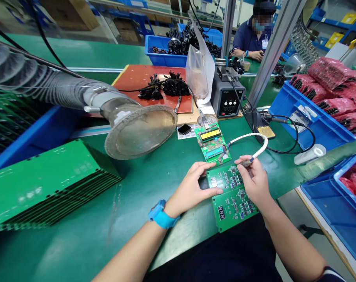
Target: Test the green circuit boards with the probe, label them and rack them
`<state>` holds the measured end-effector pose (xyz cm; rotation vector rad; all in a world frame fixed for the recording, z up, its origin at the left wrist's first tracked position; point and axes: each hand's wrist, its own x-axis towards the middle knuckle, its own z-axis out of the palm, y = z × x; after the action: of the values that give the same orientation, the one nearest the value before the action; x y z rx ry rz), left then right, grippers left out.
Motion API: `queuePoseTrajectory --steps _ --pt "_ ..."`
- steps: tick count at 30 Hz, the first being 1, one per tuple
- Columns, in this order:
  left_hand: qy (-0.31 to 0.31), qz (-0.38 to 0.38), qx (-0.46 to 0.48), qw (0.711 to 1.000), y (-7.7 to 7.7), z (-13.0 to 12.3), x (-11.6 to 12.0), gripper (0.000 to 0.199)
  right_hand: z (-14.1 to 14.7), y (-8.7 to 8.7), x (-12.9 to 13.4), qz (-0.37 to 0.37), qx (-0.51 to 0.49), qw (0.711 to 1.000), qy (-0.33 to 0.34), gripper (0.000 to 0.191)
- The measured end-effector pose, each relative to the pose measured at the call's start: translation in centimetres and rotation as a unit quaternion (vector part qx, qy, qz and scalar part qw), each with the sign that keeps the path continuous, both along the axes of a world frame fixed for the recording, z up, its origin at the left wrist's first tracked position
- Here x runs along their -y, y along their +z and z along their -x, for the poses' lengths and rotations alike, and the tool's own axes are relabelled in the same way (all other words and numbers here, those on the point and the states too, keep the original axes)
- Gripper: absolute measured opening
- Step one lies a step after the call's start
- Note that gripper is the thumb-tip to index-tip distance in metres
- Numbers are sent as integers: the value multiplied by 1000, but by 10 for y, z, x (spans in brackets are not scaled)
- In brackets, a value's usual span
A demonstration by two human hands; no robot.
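A green circuit board panel (233, 209) with small black parts and a three-digit display lies at the table's front edge. My left hand (195, 186) grips its upper left edge between thumb and fingers. In my right hand (254, 180) is a connector (246, 163) at the end of a white cable (262, 148), pinched over the panel's upper right part. That cable curves back to a green board with a yellow screen (210, 135), lying just beyond the panel.
A fume duct hood (141, 131) hangs left of centre. Stacked green boards (45, 176) stand at left. Behind are a soldering station (228, 96) and black cables on a red mat (131, 78). Blue bins (313, 129) with pink packs are at right. A person (251, 37) sits opposite.
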<state>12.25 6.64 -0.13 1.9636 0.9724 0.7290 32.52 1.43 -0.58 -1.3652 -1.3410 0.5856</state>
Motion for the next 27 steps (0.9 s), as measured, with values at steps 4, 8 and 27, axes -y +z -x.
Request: queuePoseTrajectory --steps 4,8,27 --pt "-17 -6 3 1000 -4 2 -1 54 1 -1 1 2 -7 1000 -3 16" --pt "-11 -15 12 1000 -6 2 1 52 1 -2 2 4 -10 1000 -5 17" --pt "0 -74 8 997 -5 2 4 50 1 1 3 10 -32 999 -11 15"
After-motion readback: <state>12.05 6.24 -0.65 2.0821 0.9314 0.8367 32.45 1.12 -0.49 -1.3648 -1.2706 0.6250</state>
